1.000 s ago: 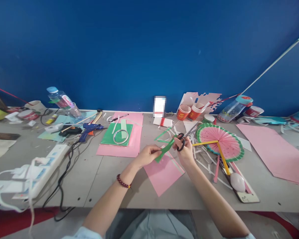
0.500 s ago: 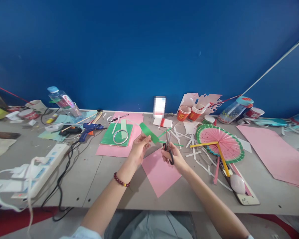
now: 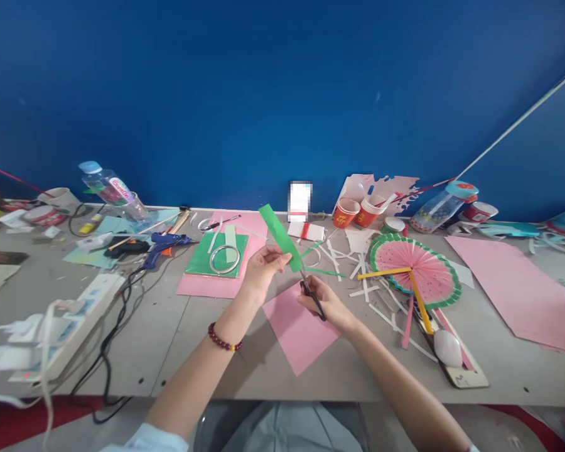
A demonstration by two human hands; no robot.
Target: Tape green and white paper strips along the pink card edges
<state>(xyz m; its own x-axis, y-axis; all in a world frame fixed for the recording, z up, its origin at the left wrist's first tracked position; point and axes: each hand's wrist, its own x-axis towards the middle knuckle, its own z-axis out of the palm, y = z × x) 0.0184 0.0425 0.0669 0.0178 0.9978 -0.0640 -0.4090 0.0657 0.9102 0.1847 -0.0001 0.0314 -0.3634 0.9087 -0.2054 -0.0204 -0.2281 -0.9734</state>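
Observation:
My left hand (image 3: 262, 270) pinches a green paper strip (image 3: 279, 235) and holds it up, slanting up and to the left above the table. My right hand (image 3: 323, 304) grips black-handled scissors (image 3: 311, 294), whose blades point up at the strip's lower end. Both hands hover over a loose pink paper sheet (image 3: 300, 329) lying near the table's front. A bead bracelet (image 3: 221, 339) is on my left wrist.
A watermelon paper fan (image 3: 417, 267) with yellow sticks lies to the right among white paper scraps. A green sheet with a metal ring (image 3: 224, 258) lies on pink paper at left. Glue gun (image 3: 166, 241), power strip (image 3: 70, 326), water bottle (image 3: 108, 188), red paper cups (image 3: 358, 213), large pink sheet (image 3: 522, 289).
My left hand lifted the green strip from low and pointing right to upright, slanting up-left. My right hand swung the scissors from pointing up-right to under the strip's lower end.

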